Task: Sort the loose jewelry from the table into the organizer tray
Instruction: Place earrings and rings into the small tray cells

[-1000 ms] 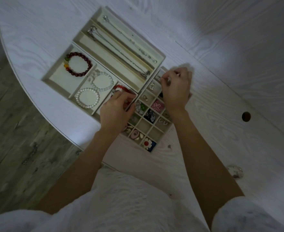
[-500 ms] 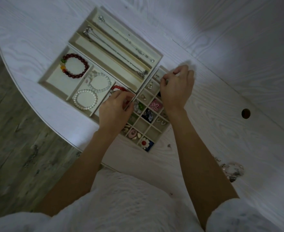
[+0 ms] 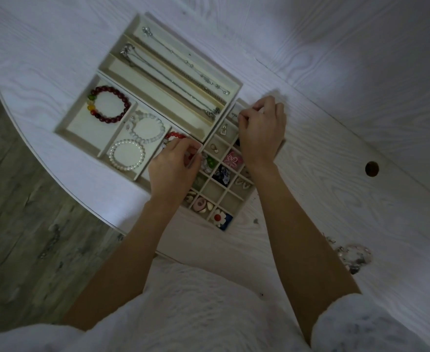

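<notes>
**Fingers pinched over small-cell grid, loose pile off to the right**

Fingers of right hand [image 3: 262, 130] curled tight, tips pinched together over the far cells of the organizer tray [image 3: 135, 175]; probably holding a tiny piece, too small to confirm. Fingers of left hand [image 3: 173, 166] curled at the divider between the bracelet cell and the grid, touching near a red bead bracelet [image 3: 174, 135]; grip on it unclear. Directly under right fingertips: far corner cell, seemingly the drop spot. Below the fingers, toward the wrist: small charms, a pink flower piece [image 3: 232, 160], several bare cells. Remaining loose jewelry [image 3: 353, 255] on the table [image 3: 335, 148], well apart from both sets of fingers, down-right past the right forearm; right hand clearly nearer. Clump shape, no clear long axis. Table edge curves close on the left; open room right of the tray for the reach.
</notes>
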The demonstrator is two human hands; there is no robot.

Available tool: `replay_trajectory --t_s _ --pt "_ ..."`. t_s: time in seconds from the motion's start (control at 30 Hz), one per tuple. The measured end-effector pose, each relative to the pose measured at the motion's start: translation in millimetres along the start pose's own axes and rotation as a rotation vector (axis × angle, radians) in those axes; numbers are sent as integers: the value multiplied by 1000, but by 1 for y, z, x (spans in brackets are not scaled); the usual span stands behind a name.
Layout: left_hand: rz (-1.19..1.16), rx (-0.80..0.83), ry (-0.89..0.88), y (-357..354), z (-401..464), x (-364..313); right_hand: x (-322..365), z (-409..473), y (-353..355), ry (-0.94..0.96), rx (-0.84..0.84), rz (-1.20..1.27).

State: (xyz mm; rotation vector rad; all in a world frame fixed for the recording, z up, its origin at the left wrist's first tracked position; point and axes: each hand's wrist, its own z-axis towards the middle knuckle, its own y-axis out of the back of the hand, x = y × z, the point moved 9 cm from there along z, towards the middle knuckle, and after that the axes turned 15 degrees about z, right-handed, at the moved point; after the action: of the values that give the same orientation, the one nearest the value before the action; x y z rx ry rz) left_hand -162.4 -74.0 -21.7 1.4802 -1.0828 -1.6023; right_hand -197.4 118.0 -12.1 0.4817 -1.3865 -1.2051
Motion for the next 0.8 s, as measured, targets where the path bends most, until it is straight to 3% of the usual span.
replay_trajectory --t_s 0.2,0.43,0.7,0.8 --pt "34 -11 -1 1 0 -3 -4 -3 6 -6 7 19" --pt "45 -32 0 1 -2 -4 -4 4 -8 -46 138 -85" --pt "47 -53 -24 0 -2 -4 -4 2 -7 -21 81 -110" --pt "33 -59 -18 0 -2 -3 3 -1 8 39 28 4"
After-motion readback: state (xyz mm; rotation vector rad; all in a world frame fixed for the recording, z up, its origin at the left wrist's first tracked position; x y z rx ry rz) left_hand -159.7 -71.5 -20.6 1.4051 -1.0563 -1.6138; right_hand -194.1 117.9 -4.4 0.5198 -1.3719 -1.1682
